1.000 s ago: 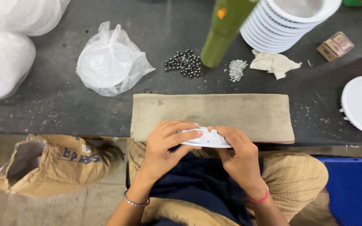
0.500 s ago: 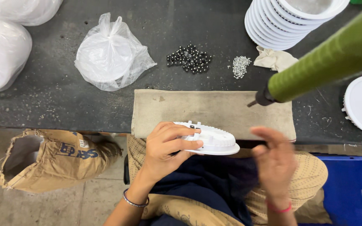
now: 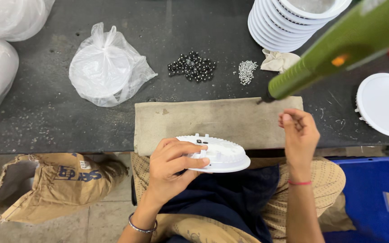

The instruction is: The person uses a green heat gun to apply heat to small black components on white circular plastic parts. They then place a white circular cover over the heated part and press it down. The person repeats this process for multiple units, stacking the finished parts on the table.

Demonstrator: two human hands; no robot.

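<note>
1. The bench [image 3: 46, 121] carried supplies within reach: a stack [image 3: 280, 27] of housings at 1 o'clock.
2. The driver [image 3: 334, 49] hung at 2 o'clock, tip down over the cloth [image 3: 230, 119].
3. The housing [image 3: 223, 155] sat tilted above the lap, steadied for fastening.
4. The left hand [image 3: 172, 168] was clamped on its rim.
5. The right hand [image 3: 300, 135], fingertips pinched together, perhaps held a screw; I could not tell.
6. Screws [image 3: 246, 72] lay at 12 o'clock.
</note>
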